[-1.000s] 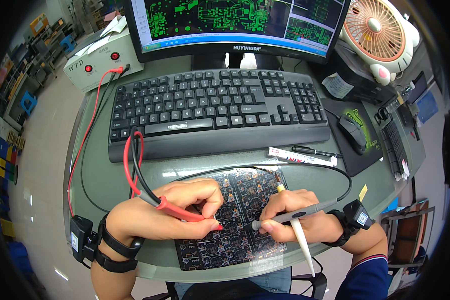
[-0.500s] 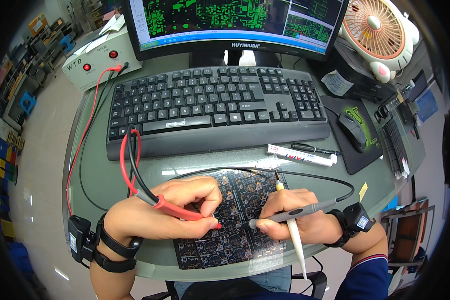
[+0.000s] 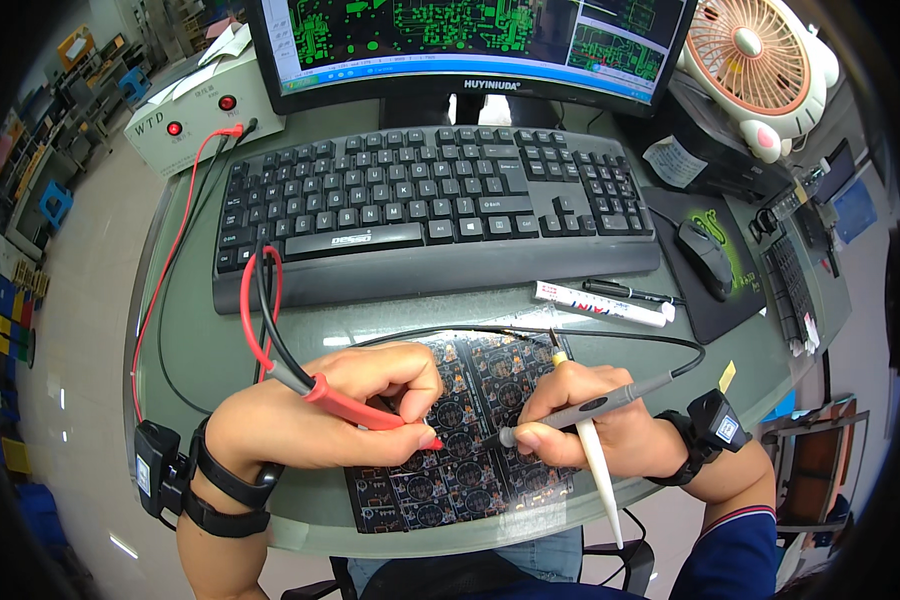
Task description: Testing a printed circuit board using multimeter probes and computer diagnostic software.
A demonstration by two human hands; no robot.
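Observation:
A black circuit board panel (image 3: 430,510), marked with repeated circular patterns, lies on the desk beneath my hands. My left hand (image 3: 330,450) is closed round a red test probe (image 3: 355,408), its red tip down at the middle of the board. Between the fingers of my right hand (image 3: 625,445) is a grey test probe (image 3: 595,405), whose dark tip points left over the board near the red one. Whether either tip touches a contact I cannot tell. The same right hand also keeps a slim white tapered tool (image 3: 598,475) with a yellow collar and thin dark point.
Beyond the board stand a black keyboard (image 3: 390,265) and a monitor (image 3: 450,88) with a green board layout. A white marker (image 3: 600,304) and a black pen (image 3: 625,292) lie to the right, near a mouse (image 3: 705,260). Probe leads run to a white box (image 3: 195,125); a fan (image 3: 760,60) stands back right.
Both hands keep their grips and almost the same place. The grey probe and white tool have shifted very slightly; the whole view has moved up a little.

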